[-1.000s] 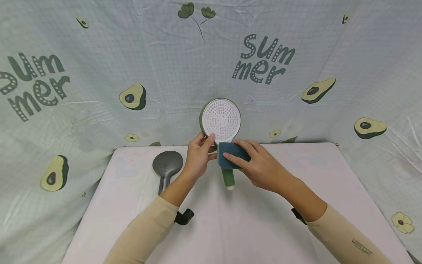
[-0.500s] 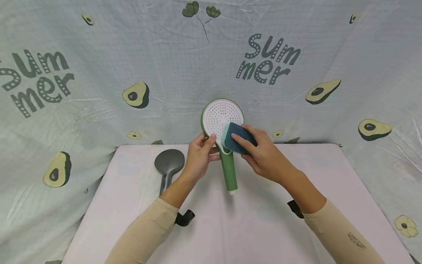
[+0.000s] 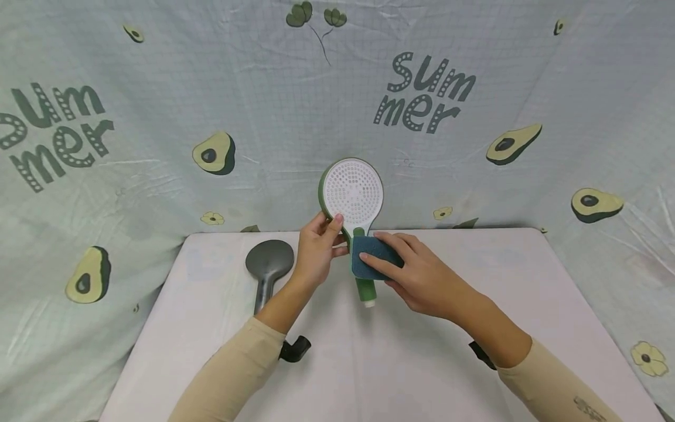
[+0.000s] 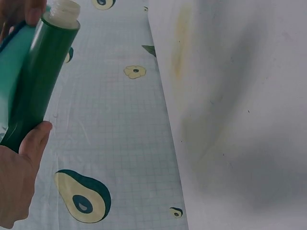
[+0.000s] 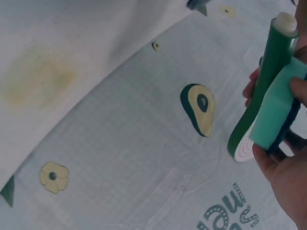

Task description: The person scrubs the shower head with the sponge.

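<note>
A green shower head (image 3: pixel 353 192) with a white nozzle face stands tilted upright, its face toward me. My left hand (image 3: pixel 319 246) grips it at the neck, the thumb on the front near the face. In my right hand (image 3: pixel 422 272) is a sponge (image 3: pixel 375 258), dark blue on one side and light teal on the other, pinched between thumb and fingers. The sponge's teal side lies against the green handle (image 4: pixel 43 72), as the left wrist view shows. It covers the middle of the handle in the head view; the white threaded end (image 5: pixel 286 22) sticks out below.
A dark grey shower head (image 3: pixel 269 261) lies on the pale table (image 3: pixel 422 363) beside my left forearm, which partly hides it. A black curved piece (image 3: pixel 295 349) lies just below, and another black object (image 3: pixel 482 354) is partly under my right forearm. Printed cloth (image 3: pixel 295 117) hangs behind.
The sponge moved from the handle's top up onto the lower right of the nozzle face, then back down to the middle of the handle. My left hand keeps its grip.
</note>
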Available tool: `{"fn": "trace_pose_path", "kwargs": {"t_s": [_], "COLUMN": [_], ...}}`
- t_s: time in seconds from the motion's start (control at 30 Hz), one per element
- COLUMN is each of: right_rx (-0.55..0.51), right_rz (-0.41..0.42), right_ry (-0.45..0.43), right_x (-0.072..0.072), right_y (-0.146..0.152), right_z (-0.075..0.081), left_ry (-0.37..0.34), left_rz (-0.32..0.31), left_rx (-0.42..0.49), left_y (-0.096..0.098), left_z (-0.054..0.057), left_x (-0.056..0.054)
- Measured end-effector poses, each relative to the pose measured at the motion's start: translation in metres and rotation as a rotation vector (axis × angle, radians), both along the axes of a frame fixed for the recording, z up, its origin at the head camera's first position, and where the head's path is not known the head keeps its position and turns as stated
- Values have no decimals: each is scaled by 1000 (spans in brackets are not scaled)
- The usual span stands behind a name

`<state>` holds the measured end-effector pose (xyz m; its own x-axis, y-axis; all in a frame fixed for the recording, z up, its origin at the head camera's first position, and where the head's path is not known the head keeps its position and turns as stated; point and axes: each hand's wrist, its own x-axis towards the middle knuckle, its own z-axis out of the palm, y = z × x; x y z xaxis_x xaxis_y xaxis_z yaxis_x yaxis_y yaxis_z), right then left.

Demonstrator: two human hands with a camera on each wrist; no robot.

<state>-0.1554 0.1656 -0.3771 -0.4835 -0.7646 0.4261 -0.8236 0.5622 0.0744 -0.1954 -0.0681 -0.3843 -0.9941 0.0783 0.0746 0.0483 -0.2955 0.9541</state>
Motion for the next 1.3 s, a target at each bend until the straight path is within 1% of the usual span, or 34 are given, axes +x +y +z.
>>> {"fn": "trace_pose_path", "kwargs": {"t_s": [0.07, 0.13, 0.23, 0.3, 0.4, 0.5, 0.6, 0.73, 0.83, 0.9, 0.93, 1.03, 1.13, 1.2, 1.3], "right_rx": [18, 15, -33, -77, -122, -120, -79, -36, -53, -87, -102, -138, -170, -217, -310], "right_rz": [-38, -74, -106, -95, -40, 30, 80, 148, 223, 261, 266, 233, 147, 87, 18], "right_ry": [60, 95, 83, 37, -56, -113, -122, -112, -97, -88, -87, -111, -160, -184, -191], "right_x": [-3, -9, -17, -21, -22, -18, -8, 10, 19, 20, 20, 15, 8, 2, -9], "right_y": [-5, -10, -13, -13, -8, -4, -3, -3, 0, 2, 3, 3, 0, -2, -7], "right_z": [4, 9, 15, 17, 15, 8, -1, -11, -17, -20, -21, -24, -26, -26, -25], "left_ry": [7, 12, 8, 5, 2, -9, -23, -21, -18, -19, -17, -7, 12, 26, 46], "left_rz": [7, 8, 1, 1, 17, 35, 57, 72, 73, 74, 74, 77, 79, 70, 57], "left_rx": [-12, -16, -7, 7, 13, 11, 1, 2, 13, 22, 25, 38, 35, 33, 40], "left_y": [0, 0, 0, 1, 1, 1, 0, -2, -3, -3, -3, -4, -4, -3, -1], "left_z": [0, -1, 0, 0, 2, 2, 1, -1, -1, 0, 0, 1, 2, 3, 5], "left_x": [0, -1, 0, 0, 0, 0, -2, -4, -5, -5, -5, -6, -5, -4, -1]}}
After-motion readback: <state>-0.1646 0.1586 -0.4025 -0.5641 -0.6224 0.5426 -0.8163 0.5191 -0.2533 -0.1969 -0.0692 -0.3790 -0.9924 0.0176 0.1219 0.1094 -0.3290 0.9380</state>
